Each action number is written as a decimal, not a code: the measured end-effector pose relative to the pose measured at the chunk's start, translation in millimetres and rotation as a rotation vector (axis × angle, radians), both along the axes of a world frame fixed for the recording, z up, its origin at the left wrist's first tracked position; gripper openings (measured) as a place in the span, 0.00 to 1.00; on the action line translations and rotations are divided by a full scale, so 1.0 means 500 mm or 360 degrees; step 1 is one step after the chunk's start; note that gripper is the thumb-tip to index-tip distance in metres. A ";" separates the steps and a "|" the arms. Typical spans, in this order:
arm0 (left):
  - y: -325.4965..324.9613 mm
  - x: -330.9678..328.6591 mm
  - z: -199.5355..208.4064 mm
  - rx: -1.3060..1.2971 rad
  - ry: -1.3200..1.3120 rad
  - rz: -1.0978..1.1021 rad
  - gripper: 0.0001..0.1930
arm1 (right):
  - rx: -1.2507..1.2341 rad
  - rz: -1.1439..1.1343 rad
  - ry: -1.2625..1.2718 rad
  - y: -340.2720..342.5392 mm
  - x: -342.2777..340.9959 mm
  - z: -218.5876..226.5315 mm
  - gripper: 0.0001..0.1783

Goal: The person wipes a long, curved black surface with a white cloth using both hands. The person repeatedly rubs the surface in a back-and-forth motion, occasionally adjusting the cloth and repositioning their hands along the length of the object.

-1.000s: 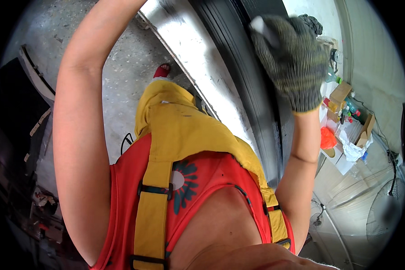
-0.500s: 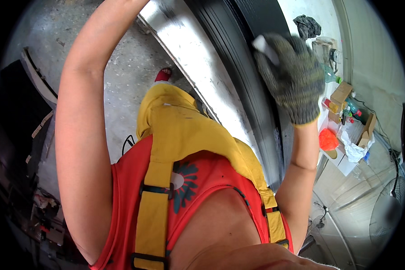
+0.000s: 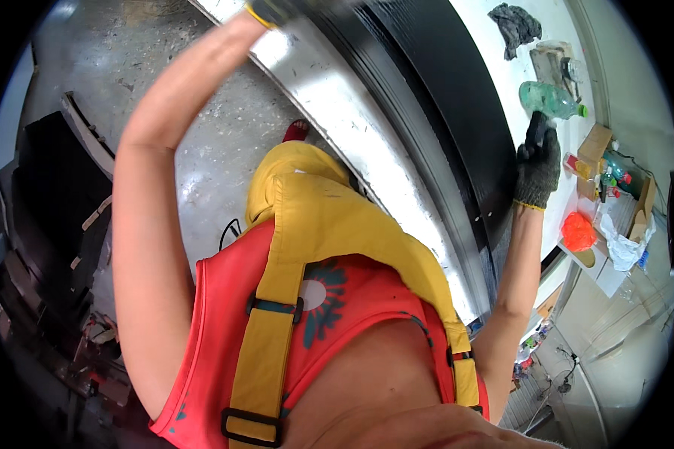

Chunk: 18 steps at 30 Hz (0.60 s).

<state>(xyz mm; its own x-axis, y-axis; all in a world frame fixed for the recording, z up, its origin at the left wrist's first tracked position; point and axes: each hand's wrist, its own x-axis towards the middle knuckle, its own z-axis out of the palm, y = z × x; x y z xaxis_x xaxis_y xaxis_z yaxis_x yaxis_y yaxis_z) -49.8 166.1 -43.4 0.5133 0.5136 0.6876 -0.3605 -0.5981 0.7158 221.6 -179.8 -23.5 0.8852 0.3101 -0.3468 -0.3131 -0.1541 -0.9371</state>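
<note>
A long, curved black panel (image 3: pixel 457 82) with a ridged edge lies along the white worktop (image 3: pixel 494 26). My left hand (image 3: pixel 281 10), in a dark knitted glove with a yellow cuff, reaches over the panel's far end at the top edge. It is blurred and partly cut off, so its fingers do not show. My right hand (image 3: pixel 539 176), gloved the same way, is at the worktop just right of the panel. Its fingers close round a small black block-like object (image 3: pixel 535 132), just below a green plastic bottle (image 3: pixel 548 99) lying on its side.
A crumpled dark cloth (image 3: pixel 515 28) lies at the far right, near a greyish block (image 3: pixel 553 63). Small bottles, an open carton (image 3: pixel 642 209), an orange-red bag (image 3: pixel 578 232) and a white plastic bag (image 3: pixel 623 243) crowd the right. Black panels (image 3: pixel 52 179) stand at left.
My right hand has moved off the black panel, right and down, to beside the green bottle. My left hand has come into view at the top. The head view has shifted slightly.
</note>
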 end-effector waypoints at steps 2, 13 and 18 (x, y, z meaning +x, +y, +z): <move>-0.135 0.030 0.038 -0.0256 0.0244 -0.0736 0.18 | -0.0071 0.0034 -0.0192 0.001 -0.016 -0.005 0.20; -0.220 0.063 -0.045 0.0578 0.0232 -0.0233 0.19 | -0.0070 0.0672 -0.0624 -0.024 0.015 -0.039 0.18; 0.009 0.003 0.025 0.0306 0.0402 0.0265 0.20 | -0.0041 0.0725 -0.0745 -0.028 0.021 -0.052 0.16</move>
<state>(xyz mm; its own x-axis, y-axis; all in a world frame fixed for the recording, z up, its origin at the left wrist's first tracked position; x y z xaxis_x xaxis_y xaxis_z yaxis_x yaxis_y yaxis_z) -48.2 170.7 -31.1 0.5994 0.4782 0.6419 -0.0726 -0.7661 0.6386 232.3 -193.8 -49.7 0.7264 0.6866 0.0313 0.2291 -0.1990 -0.9528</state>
